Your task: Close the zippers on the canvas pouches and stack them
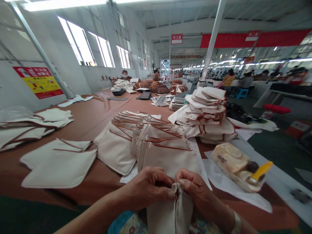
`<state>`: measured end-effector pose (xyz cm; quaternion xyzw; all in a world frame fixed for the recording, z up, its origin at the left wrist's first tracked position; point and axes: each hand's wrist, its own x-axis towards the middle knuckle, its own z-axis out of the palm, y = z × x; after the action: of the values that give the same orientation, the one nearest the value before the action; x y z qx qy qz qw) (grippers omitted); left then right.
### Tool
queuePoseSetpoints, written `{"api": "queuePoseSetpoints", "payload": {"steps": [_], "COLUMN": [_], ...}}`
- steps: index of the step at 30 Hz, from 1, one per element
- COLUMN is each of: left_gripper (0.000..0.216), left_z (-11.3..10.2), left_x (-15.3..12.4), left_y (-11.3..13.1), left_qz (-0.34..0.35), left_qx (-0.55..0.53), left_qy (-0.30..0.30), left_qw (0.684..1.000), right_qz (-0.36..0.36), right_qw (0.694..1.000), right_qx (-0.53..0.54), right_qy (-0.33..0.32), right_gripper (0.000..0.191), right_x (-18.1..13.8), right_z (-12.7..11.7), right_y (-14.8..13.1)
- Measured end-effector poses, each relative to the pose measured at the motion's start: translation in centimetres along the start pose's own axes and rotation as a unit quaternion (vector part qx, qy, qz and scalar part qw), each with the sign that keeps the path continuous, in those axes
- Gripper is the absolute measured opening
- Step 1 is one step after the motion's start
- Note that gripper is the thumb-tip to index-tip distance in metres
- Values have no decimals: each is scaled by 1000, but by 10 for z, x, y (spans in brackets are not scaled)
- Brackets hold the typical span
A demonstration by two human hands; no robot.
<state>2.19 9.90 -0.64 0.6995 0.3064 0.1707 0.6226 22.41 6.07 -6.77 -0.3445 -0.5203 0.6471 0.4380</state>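
Both of my hands pinch the top end of a cream fabric pouch (161, 214) close to my lap. My left hand (152, 187) grips one side of its brown-lined edge, thumb and fingers pressed together. Opposite it, my right hand (195, 188) holds the other side near the corner, with a pale band at the wrist. The pouch hangs down with its seam facing me. Just beyond my hands, overlapping rows of similar cream pouches with brown edging (168, 157) lie on the brown-covered table (97, 107).
At the right stands a glue container (229, 159) with a yellow-handled brush (262, 170) in it, on white paper. Behind it rises a tall stack of pouches (207, 113). More pouches (60, 165) lie at the left. People sit at workplaces further back.
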Motion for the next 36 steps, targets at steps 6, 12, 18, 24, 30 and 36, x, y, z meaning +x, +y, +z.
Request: {"api": "queuePoseSetpoints", "payload": {"steps": [6, 12, 18, 24, 30, 36], "left_gripper": [5, 11, 9, 15, 14, 11], "left_z": [6, 10, 24, 29, 29, 21], "left_x": [-4, -8, -6, -5, -5, -5], "left_y": [-10, -8, -5, -3, -5, 1], "left_qz": [120, 198, 218, 218, 151, 25], "left_qx": [234, 479, 615, 585, 575, 302], "left_qy": [121, 137, 140, 172, 150, 80], "left_qw": [957, 844, 745, 762, 790, 950], "right_qz": [6, 19, 36, 57, 9, 9], "right_qw": [994, 995, 998, 998, 986, 973], "right_qx": [-112, -91, -47, -33, -165, -223], "right_qy": [-2, -37, 1, 14, 5, -51], "right_gripper": [41, 35, 36, 33, 13, 13], "right_x": [-2, 0, 1, -3, -5, -11], "right_z": [0, 0, 5, 7, 11, 6], "right_y": [-21, -13, -11, -17, -23, -26]}}
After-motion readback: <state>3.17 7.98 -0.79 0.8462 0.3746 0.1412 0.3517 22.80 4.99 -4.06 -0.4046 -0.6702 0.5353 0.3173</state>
